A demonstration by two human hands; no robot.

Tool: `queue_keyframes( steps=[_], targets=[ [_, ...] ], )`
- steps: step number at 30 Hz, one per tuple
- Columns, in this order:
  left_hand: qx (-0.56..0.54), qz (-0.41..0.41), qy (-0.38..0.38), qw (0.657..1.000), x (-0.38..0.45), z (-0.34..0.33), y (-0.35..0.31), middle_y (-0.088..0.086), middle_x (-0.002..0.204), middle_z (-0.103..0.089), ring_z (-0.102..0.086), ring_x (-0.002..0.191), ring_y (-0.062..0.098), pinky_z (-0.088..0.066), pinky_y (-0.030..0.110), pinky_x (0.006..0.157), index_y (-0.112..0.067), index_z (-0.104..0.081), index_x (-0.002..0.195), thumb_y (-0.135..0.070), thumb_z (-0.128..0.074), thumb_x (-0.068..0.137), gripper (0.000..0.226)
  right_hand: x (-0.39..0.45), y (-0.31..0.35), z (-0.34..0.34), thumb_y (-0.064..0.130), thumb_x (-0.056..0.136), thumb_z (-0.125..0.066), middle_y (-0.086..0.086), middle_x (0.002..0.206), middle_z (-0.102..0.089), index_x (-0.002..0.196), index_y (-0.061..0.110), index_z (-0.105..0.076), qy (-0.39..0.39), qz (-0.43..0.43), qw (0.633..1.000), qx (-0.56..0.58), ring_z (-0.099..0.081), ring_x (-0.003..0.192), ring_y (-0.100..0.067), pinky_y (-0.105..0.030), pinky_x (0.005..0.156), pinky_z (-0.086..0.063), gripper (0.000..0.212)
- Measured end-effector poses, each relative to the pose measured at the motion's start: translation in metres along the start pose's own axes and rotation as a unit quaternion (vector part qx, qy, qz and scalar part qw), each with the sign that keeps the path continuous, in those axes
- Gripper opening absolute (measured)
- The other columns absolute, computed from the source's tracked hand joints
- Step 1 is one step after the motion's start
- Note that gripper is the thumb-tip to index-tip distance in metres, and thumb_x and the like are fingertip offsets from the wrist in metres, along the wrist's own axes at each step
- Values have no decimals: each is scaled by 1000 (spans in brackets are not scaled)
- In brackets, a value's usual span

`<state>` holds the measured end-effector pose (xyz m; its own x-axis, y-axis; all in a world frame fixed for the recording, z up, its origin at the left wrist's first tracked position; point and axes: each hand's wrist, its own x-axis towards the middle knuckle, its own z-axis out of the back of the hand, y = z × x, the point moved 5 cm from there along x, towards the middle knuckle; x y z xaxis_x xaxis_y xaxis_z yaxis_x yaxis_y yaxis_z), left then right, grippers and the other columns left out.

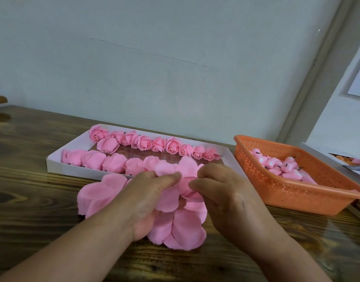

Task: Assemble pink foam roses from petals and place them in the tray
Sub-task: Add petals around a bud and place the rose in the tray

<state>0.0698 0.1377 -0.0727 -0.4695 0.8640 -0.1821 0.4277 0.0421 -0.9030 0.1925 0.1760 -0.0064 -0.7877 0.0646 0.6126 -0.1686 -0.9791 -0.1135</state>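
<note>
A pink foam rose (pixel 183 180) is held above the table's middle, its petals still spread outward. My left hand (pixel 152 198) grips it from the left, thumb on the upper petals. My right hand (pixel 219 192) pinches the petals from the right. Below the hands lies a pile of loose pink petal sheets (pixel 181 228), and another petal sheet (pixel 97 196) lies to the left. Behind them a white tray (pixel 55 159) holds two rows with several finished pink roses (pixel 171 146).
An orange perforated basket (pixel 297 192) with several small pink rose cores stands at the right. Papers lie at the far right edge (pixel 354 161). The wooden table (pixel 32 210) meets a pale wall just behind the tray.
</note>
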Motion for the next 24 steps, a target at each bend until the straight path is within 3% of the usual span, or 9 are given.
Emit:
queue_keyframes(
  steps=[2, 5, 9, 12, 14, 17, 21, 24],
  targets=[
    [-11, 1, -1, 1000, 0, 0, 0, 19, 91, -74, -71, 74, 25, -59, 33, 61, 1, -68, 105, -10, -66, 84, 24, 0, 1, 0, -8, 75, -62, -7, 70, -57, 74, 3, -68, 2, 3, 1000, 3, -53, 62, -25, -39, 44, -44, 13],
    [-29, 16, -28, 999, 1, 2, 2, 22, 96, -72, -69, 78, 30, -57, 37, 64, 3, -66, 108, -7, -69, 81, 29, 1, 7, 0, -7, 73, -63, -6, 71, -58, 75, 5, -70, -3, 16, 1000, 8, -54, 62, -24, -36, 44, -45, 14],
    [-21, 16, -65, 998, 1, 6, 3, 22, 95, -71, -69, 77, 31, -56, 36, 58, 2, -65, 107, -6, -67, 85, 24, 1, 10, 0, -3, 74, -60, -6, 70, -59, 74, 6, -70, -7, 31, 999, 11, -53, 60, -24, -36, 43, -44, 13],
    [8, 7, -71, 997, 1, 6, 3, 18, 91, -73, -70, 82, 32, -58, 40, 69, -2, -67, 104, -12, -67, 87, 20, 1, 9, -1, 6, 82, -50, -5, 71, -58, 76, 8, -70, 9, 33, 999, 2, -52, 61, -22, -36, 45, -43, 21],
    [23, 3, -73, 997, 1, 6, 3, 17, 89, -74, -70, 83, 32, -57, 42, 76, -4, -67, 102, -14, -67, 87, 18, 1, 9, -3, 2, 79, -55, -3, 72, -57, 76, 10, -69, 24, 40, 999, -15, -50, 61, -20, -35, 45, -42, 16],
    [40, -9, -78, 996, 1, 6, 2, 15, 86, -74, -71, 82, 31, -57, 42, 76, -5, -69, 99, -15, -67, 87, 16, 1, 9, -5, 0, 72, -62, -2, 72, -56, 75, 12, -69, 38, 38, 998, -29, -48, 61, -19, -34, 44, -41, 14],
    [69, -30, -79, 994, -1, 6, 0, 14, 86, -75, -71, 84, 30, -57, 44, 80, -5, -71, 96, -15, -69, 85, 15, 0, 7, -4, 8, 81, -49, -2, 77, -59, 80, 14, -70, 39, 28, 999, -12, -53, 63, -21, -35, 44, -44, 22],
    [78, -30, -66, 994, -2, 4, 0, 16, 89, -74, -71, 87, 32, -56, 49, 85, -3, -71, 98, -16, -72, 82, 21, -1, 5, -4, 2, 81, -54, -2, 79, -59, 81, 13, -69, 42, 23, 999, -2, -55, 61, -21, -36, 43, -46, 18]
  ],
)
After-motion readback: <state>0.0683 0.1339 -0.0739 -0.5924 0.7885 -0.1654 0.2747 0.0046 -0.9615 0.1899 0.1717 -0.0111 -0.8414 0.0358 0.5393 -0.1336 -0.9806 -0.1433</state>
